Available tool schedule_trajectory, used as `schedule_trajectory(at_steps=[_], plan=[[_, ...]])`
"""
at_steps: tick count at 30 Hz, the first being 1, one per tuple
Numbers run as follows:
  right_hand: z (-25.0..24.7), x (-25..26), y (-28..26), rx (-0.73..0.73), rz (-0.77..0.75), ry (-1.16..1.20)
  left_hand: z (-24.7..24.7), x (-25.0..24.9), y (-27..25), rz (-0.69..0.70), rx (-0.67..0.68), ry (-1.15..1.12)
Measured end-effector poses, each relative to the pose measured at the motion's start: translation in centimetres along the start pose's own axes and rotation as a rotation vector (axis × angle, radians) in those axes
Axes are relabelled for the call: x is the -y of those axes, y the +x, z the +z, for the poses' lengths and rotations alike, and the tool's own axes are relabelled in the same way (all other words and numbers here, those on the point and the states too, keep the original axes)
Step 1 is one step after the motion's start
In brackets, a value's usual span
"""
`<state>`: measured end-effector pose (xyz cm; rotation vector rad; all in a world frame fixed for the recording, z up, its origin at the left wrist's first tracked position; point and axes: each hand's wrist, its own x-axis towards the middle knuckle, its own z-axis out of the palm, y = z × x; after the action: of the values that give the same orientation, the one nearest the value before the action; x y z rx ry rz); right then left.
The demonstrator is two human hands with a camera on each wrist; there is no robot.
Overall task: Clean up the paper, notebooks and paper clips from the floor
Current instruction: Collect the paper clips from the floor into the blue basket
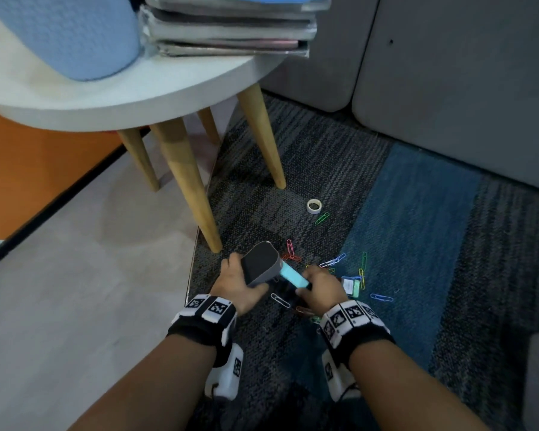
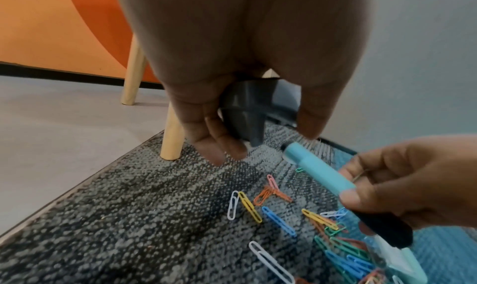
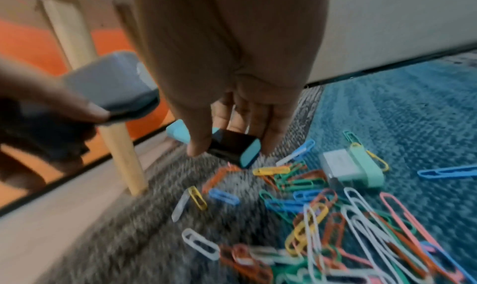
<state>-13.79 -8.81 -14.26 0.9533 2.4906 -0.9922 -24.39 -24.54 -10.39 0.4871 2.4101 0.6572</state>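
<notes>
Though well clear of the work, table (image 1: 137, 98): worth minding only for its near wooden leg, close beside the left hand.
Carpet (image 1: 324, 169): holds all the spilled bits, just right of the pale hard floor.
Notebooks (image 1: 231, 29): stacked on the table top already, judged done.
Grey pot (image 1: 260, 264): lifted off the carpet and tipped, mouth facing the right hand; keep that tilt steady so the mouth stays presented.
Left hand (image 1: 234, 283): fingers and thumb wrapped round the pot's body; hold firm, no twisting.
Right hand (image 1: 322, 286): thumb and fingers pinching the marker around its dark half, nothing else visibly held.
Marker (image 1: 293, 275): teal end pointed at the pot's mouth, at the rim or just inside (cannot tell which); slide along the pot's axis, let go only once well seated, then level the pot.
Mint box (image 1: 352, 287): on the carpet just beside the right hand, likely the clips' home.
Tape roll (image 1: 314, 206): lying apart, farther out near a table leg.
Paper clips (image 2: 249, 206): scattered on the carpet under and around both hands, thickest near the box; avoid sweeping them wider with the wrist.
</notes>
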Motion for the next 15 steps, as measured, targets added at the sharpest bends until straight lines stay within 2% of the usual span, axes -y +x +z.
schedule_trajectory(at_steps=[3,11,15], plan=[[-3.1,1.6,-1.3,-0.061,-0.02,0.126,-0.9,-2.1,-1.3,0.087,-0.05,-0.093],[-14.2,6.1,-4.9,-0.225,-0.182,0.358,-6.1,-11.4,-4.8,0.346,-0.398,-0.355],[-19.0,8.1,-6.9,-0.306,-0.254,0.371,-9.2,-15.5,-6.7,0.461,-0.537,-0.473]])
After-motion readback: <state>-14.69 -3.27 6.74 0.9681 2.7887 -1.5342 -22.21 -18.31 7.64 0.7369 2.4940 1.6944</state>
